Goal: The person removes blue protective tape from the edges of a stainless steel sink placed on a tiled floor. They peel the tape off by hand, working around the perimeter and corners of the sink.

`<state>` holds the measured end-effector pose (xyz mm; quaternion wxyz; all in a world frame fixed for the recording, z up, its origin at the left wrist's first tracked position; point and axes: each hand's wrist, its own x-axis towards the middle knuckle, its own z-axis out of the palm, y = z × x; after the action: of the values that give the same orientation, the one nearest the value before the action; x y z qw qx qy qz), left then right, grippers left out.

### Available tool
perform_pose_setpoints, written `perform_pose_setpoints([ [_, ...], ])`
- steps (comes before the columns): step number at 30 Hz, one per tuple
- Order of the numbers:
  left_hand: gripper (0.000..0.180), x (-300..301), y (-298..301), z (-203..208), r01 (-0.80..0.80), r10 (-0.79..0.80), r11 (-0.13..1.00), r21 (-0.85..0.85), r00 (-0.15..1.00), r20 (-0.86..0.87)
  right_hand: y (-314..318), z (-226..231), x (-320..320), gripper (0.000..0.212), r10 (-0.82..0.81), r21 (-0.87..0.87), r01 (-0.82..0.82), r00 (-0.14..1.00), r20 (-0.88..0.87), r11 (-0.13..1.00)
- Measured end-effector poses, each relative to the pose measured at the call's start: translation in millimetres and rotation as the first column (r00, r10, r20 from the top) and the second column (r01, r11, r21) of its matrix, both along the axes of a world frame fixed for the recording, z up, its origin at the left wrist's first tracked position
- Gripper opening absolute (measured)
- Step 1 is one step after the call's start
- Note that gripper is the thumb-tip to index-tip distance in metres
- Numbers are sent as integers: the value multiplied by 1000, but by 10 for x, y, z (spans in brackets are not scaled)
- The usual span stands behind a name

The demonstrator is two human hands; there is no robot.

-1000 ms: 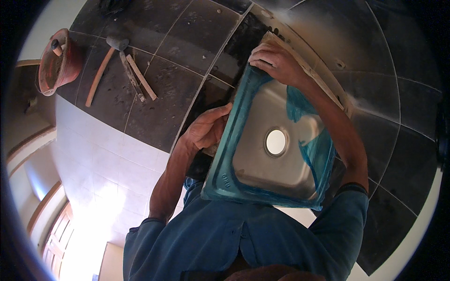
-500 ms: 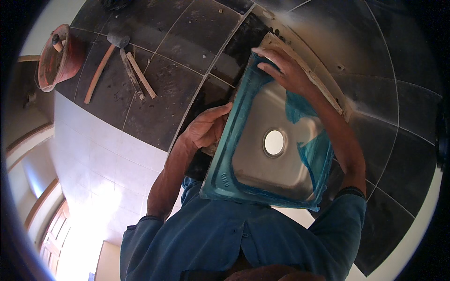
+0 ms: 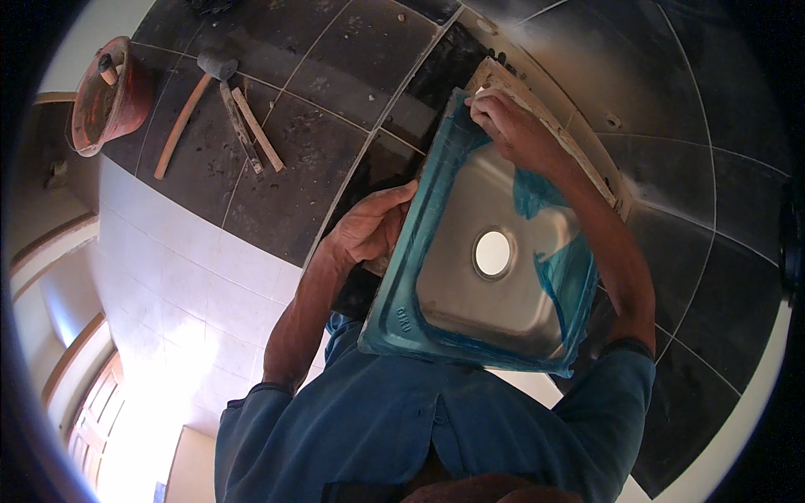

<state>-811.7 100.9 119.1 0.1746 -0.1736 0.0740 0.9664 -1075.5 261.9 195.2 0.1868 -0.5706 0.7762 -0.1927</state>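
Observation:
A steel sink (image 3: 470,293) with a round drain hole is tilted in front of my body, its near edge against my shirt. Blue protective film (image 3: 402,268) covers the rim and hangs loose in torn flaps inside the bowl. My left hand (image 3: 377,226) grips the sink's left edge, thumb along the rim and fingers underneath, partly hidden. At the far corner, my right hand (image 3: 516,130) is closed, with thumb and fingers pinched together at the film; the fingertips are partly hidden. My right forearm crosses above the right rim.
A cut, rough-edged counter opening (image 3: 495,77) lies beyond the sink. On the dark tiled counter (image 3: 319,92) at left are a mallet (image 3: 216,64), two wooden strips (image 3: 258,130) and a reddish bucket (image 3: 126,105) with a handled tool in it. Dark wall tiles (image 3: 738,201) stand at right.
My right hand has gone from spread fingers on the far corner to a closed pinch there. My left hand keeps its grip, and the sink has hardly moved.

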Motion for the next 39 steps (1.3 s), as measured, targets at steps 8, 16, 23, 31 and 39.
perform_pose_setpoints([
  [8,40,-14,-53,78,8,-9,1000,-6,999,-37,-173,14,90,27,31,-141,-58,982,-185,988],
  [16,41,-34,-15,27,-10,10,1000,-12,1000,-3,-242,-71,91,20,156,-38,-176,938,-310,984],
  [23,42,-74,14,34,3,-2,999,-39,1000,28,-40,-142,-10,24,83,-103,-82,997,8,991],
  [31,44,-53,-24,18,19,-19,998,-61,1000,0,-212,-71,15,23,174,-123,-196,970,-170,973],
  [39,41,-21,-36,-43,23,-25,999,-41,999,-36,-137,-72,118,13,204,-80,-232,944,-258,969],
])
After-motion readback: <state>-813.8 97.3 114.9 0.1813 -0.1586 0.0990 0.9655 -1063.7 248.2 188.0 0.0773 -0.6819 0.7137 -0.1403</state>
